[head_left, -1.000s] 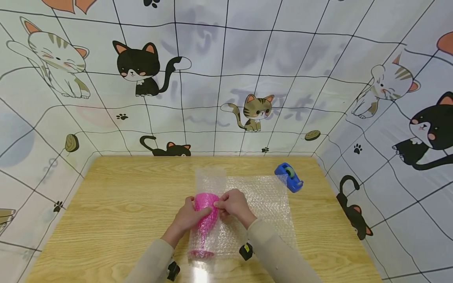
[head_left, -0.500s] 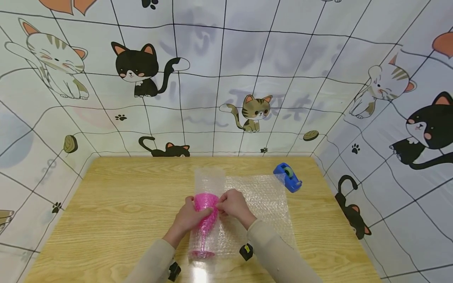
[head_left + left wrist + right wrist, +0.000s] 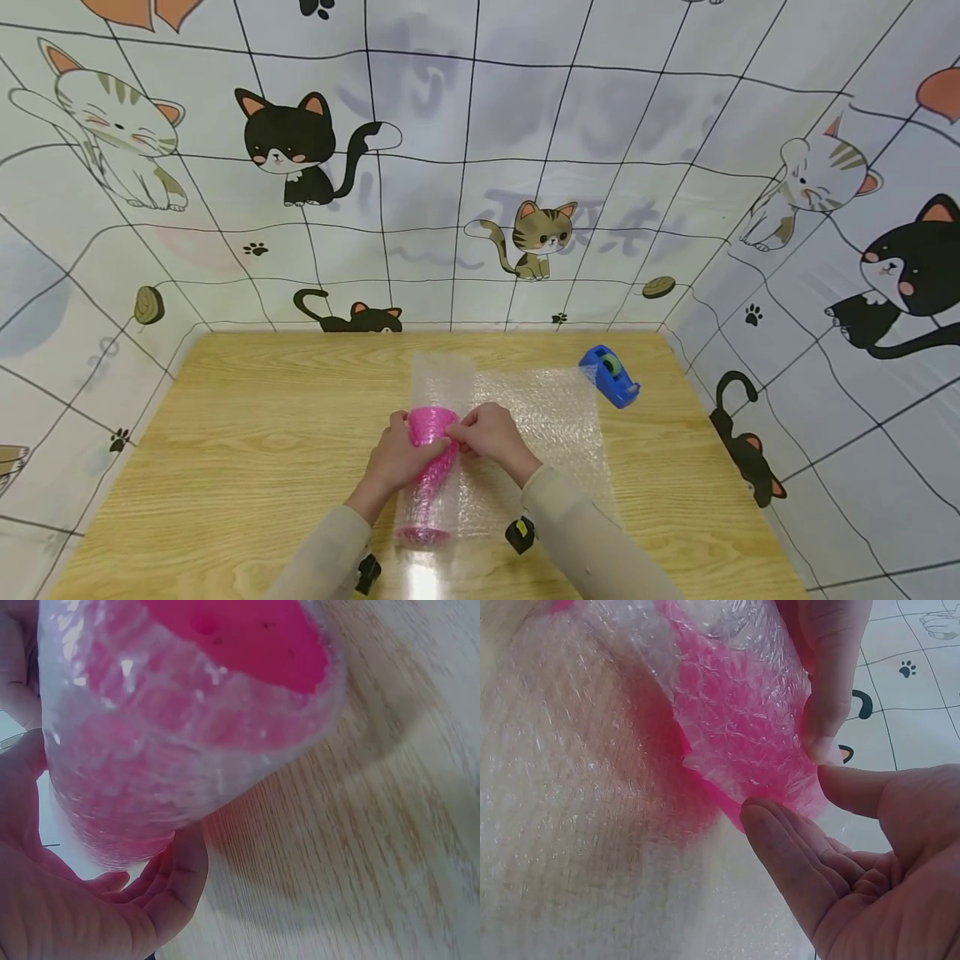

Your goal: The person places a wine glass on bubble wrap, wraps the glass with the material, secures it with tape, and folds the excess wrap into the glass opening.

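Observation:
A bright pink goblet [image 3: 430,423] lies on its side, rolled in clear bubble wrap [image 3: 551,442], its base toward the person. My left hand [image 3: 393,462] grips the wrapped bowl from the left, thumb across the top. In the left wrist view its curled fingers hold the wrapped goblet [image 3: 135,765] from below; the cup's wide mouth shows pink inside. My right hand [image 3: 491,435] pinches the wrap at the bowl's right side. In the right wrist view, the right thumb and fingertips close about the wrapped goblet [image 3: 742,727], near the left thumb. Some fingertips are hidden behind it.
The unrolled part of the bubble wrap spreads flat to the right on the wooden table [image 3: 262,450]. A blue tape dispenser [image 3: 611,377] stands at the back right, touching or slightly under the wrap's far corner. Cat-printed cloth walls rise behind and beside the table.
The wrapped goblet has shifted slightly left with both hands. The flat wrap's right edge has been drawn left too. Both hands keep their holds.

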{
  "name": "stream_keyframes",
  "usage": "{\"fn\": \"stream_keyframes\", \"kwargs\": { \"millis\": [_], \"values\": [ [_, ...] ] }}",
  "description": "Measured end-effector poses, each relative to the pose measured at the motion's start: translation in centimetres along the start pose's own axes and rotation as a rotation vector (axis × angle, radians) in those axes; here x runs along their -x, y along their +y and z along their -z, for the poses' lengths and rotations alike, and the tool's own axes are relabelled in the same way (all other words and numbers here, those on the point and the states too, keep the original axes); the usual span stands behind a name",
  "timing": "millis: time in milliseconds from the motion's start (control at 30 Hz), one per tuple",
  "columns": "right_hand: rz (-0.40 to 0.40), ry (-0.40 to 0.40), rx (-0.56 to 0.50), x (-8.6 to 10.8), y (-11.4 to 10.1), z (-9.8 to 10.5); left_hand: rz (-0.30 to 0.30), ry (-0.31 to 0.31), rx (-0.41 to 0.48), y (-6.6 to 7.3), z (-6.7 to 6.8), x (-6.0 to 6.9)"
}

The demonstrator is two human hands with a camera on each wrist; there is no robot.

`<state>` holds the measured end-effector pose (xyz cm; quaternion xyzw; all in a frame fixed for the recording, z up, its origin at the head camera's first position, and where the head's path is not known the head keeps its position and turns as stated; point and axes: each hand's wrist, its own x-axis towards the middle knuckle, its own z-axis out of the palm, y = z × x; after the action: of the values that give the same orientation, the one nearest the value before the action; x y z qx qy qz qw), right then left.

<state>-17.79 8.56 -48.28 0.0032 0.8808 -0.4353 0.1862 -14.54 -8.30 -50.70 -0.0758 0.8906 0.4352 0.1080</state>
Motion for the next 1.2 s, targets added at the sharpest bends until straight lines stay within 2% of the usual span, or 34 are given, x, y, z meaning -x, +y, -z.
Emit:
{"fn": "stream_keyframes", "kwargs": {
  "millis": [267,567,733,900,1067,1200],
  "values": [
    [0.01,-0.002,-0.02,0.0,0.1,-0.1,-0.007,0.009,0.0,-0.2,-0.2,0.1],
    [0.017,-0.014,0.109,-0.4,0.0,-0.1,-0.025,0.021,-0.042,0.1,-0.5,0.2],
    [0.002,-0.017,0.141,-0.5,0.0,-0.4,-0.046,0.013,-0.011,-0.1,-0.4,0.1],
    [-0.007,-0.027,0.143,-0.4,-0.2,-0.4,-0.083,-0.024,0.077,-0.3,-0.2,0.0],
    [-0.018,-0.035,0.12,-0.3,-0.1,-0.3,-0.115,-0.093,0.129,-0.4,0.3,0.0],
    [-0.015,-0.062,0.087,-0.3,0.1,0.0,-0.092,-0.144,0.148,-0.5,0.8,0.1]
  ]
}}
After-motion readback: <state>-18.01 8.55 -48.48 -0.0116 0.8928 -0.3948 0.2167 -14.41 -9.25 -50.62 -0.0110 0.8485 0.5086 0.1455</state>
